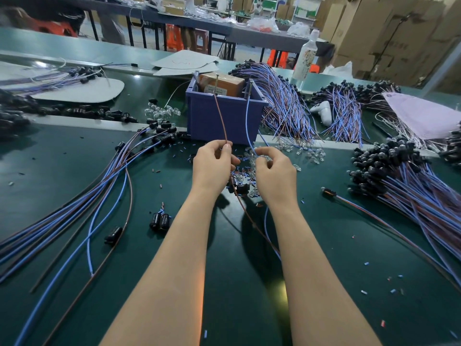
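Brown wire (pixel 220 116) — in left grip (pixel 212 166)

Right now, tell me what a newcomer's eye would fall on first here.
First come the two bare hands at the centre. The left hand pinches a brown wire and the right hand a blue wire, both running up to the purple box just behind. Next are the loose wires fanned across the green table at left, and the thick wire pile with black caps at right.

Thin brown wire (pixel 221 116) and blue wire (pixel 246 121), near-upright.
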Tool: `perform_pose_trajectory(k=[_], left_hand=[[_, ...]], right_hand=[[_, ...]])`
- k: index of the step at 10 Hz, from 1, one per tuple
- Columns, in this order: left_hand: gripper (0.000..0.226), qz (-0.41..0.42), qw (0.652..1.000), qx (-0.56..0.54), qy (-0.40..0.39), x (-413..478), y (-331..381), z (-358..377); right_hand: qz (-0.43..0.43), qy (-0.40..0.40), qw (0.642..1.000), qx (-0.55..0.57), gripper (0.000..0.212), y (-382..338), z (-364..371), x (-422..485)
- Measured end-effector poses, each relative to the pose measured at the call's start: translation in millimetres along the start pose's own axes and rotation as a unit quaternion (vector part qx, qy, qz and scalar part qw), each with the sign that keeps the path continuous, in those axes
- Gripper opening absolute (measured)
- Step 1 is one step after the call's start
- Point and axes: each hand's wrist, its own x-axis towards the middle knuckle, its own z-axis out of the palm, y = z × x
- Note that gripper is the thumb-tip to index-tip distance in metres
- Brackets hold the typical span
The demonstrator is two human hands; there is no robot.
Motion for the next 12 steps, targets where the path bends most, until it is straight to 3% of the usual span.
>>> perform_pose_trajectory(k=[4,5,6,7,8,9,10,11,12], left_hand=[[0.019,-0.005,1.0,-0.02,-0.003,-2,2,0],[0.015,0.011,1.0,-0.025,-0.008,-2,8,-2],[0.013,0.044,0.998,-0.027,-0.028,-3,21,-3],[0.01,0.082,0.995,-0.02,-0.056,-5,42,-2],[0.01,0.155,0.986,0.038,-0.039,-8,70,2],[0.022,0.167,0.976,0.128,-0.05,-19,95,18],[0.027,0.1,0.966,0.093,-0.218,-38,113,59],[0.021,0.071,0.959,0.006,-0.275,-48,131,111],[0.019,0.113,0.954,0.037,-0.273,-57,139,170]], right_hand=[[-0.009,-0.04,0.998,-0.038,0.024,0,-5,2],[-0.001,-0.068,0.998,0.005,0.016,-5,-14,4],[-0.03,-0.2,0.977,0.062,0.014,-17,-23,1],[-0.108,-0.242,0.963,-0.047,0.018,-26,-31,3],[-0.109,-0.142,0.984,0.004,0.024,-34,-51,10],[-0.087,0.027,0.98,0.177,0.023,-34,-86,13],[-0.044,0.162,0.943,0.287,0.027,-25,-120,13],[0.007,0.255,0.889,0.38,0.027,-9,-153,10],[0.054,0.34,0.851,0.396,0.03,22,-189,6]])
